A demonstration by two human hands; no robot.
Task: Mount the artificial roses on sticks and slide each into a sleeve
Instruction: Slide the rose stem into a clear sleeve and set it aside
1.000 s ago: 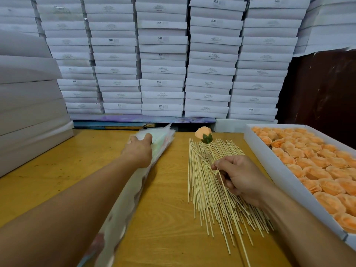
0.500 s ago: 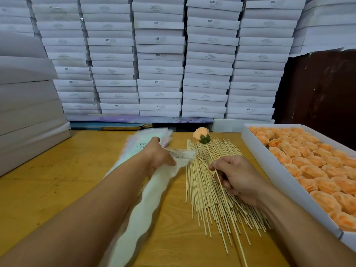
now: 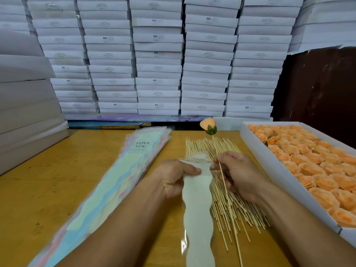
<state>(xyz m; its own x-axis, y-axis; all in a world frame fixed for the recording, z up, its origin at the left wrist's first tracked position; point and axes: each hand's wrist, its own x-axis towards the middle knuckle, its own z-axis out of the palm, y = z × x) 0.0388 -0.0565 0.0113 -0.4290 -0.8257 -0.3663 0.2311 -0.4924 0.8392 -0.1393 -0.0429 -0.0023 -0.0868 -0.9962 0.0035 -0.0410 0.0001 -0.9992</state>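
Note:
An orange rose (image 3: 208, 125) with a green base sits on top of a thin wooden stick (image 3: 225, 186) that my right hand (image 3: 238, 173) pinches partway down, flower pointing away from me. My left hand (image 3: 174, 176) grips the upper end of a single sleeve (image 3: 198, 212), white with a wavy edge and clear film, which hangs toward me over the table. The sleeve's top lies just left of the stick, between my two hands. A pile of loose sticks (image 3: 221, 193) lies on the table under my right hand.
A stack of pastel sleeves (image 3: 115, 182) printed "LOVE YOU" lies to the left on the yellow wooden table (image 3: 48, 189). A long white box (image 3: 273, 170) full of orange roses runs along the right. Walls of stacked white boxes (image 3: 158, 54) stand behind and left.
My left hand pulled one sleeve off the stack and brought it right, up beside the stick. My right hand kept holding the rose's stick in about the same place.

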